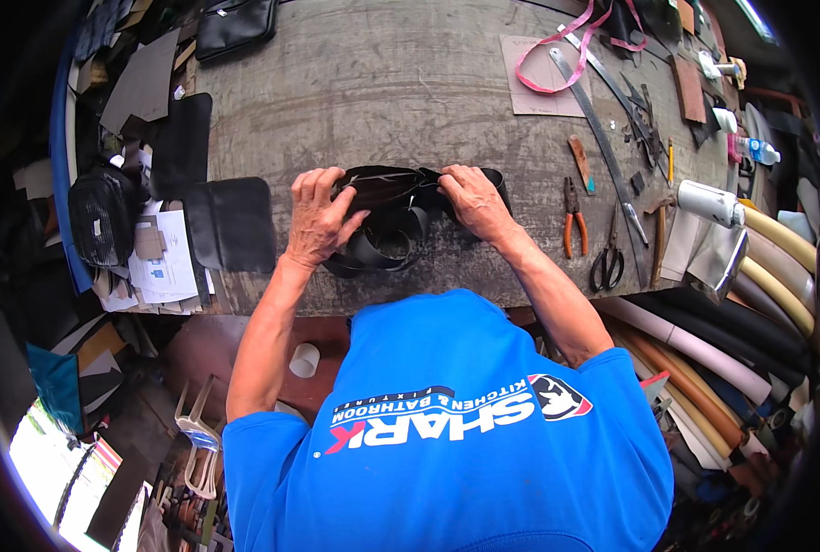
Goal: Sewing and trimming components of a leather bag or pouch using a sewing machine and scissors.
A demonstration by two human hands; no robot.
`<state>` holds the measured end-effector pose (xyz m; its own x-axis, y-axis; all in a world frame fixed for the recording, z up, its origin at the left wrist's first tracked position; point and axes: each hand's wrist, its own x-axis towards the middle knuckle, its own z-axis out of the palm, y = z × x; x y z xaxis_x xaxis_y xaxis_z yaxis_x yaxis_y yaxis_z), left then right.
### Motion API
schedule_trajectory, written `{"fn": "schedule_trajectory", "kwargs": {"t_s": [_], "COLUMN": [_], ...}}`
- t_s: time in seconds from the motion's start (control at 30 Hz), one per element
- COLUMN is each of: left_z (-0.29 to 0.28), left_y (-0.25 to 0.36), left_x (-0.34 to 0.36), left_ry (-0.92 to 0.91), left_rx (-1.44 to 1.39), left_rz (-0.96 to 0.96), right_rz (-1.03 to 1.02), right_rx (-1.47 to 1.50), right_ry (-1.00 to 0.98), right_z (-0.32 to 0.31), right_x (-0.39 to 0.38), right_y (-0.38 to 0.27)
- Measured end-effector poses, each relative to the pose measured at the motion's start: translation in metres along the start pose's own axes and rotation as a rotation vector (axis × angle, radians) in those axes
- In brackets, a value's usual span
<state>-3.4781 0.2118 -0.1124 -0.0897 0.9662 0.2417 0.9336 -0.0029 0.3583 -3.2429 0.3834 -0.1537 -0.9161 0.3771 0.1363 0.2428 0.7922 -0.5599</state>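
A black bag (379, 187) with its mouth spread lies near the table's front edge, and a brownish inside shows. My left hand (318, 216) grips its left end, fingers over the far rim and thumb on the near side. At the other end, my right hand (477, 202) is closed on the rim, its fingertips partly hidden. A wide black strap (373, 256) loops in coils on the near side of the bag, between my forearms. The bag's underside is out of sight.
Right of the bag lie orange-handled pliers (571, 216), scissors (607, 267), a long metal ruler (598, 129) and a hammer (659, 244). A silver can (710, 203) stands at the right edge. Black leather pieces (230, 225) and papers (166, 258) cover the left side. Material rolls (704, 350) fill the lower right.
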Motion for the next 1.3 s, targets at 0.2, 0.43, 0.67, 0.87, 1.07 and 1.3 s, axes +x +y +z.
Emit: {"fn": "schedule_trajectory", "kwargs": {"t_s": [0.2,0.43,0.67,0.87,1.07,1.3], "left_z": [0.001,-0.004,0.012,0.008,0.008,0.023], "left_y": [-0.013,0.019,0.020,0.005,-0.003,-0.009], "left_x": [-0.004,0.012,0.010,0.011,0.014,0.029], "left_ry": [-0.084,-0.145,-0.008,-0.077,-0.142,-0.546], "left_rx": [-0.094,-0.008,-0.269,-0.382,-0.084,0.049], "left_rz": [-0.005,-0.170,-0.310,-0.324,0.005,-0.061], "right_rz": [-0.004,-0.045,-0.051,0.067,0.027,0.006], "right_rx": [-0.035,-0.005,0.025,0.185,0.201,0.299], "right_ry": [-0.026,-0.059,-0.065,-0.147,-0.134,-0.115], "right_z": [0.000,-0.015,-0.008,-0.011,-0.011,-0.004], "right_x": [0.000,0.007,0.020,0.021,0.020,0.017], "right_y": [0.003,-0.008,-0.006,-0.007,-0.004,-0.005]}}
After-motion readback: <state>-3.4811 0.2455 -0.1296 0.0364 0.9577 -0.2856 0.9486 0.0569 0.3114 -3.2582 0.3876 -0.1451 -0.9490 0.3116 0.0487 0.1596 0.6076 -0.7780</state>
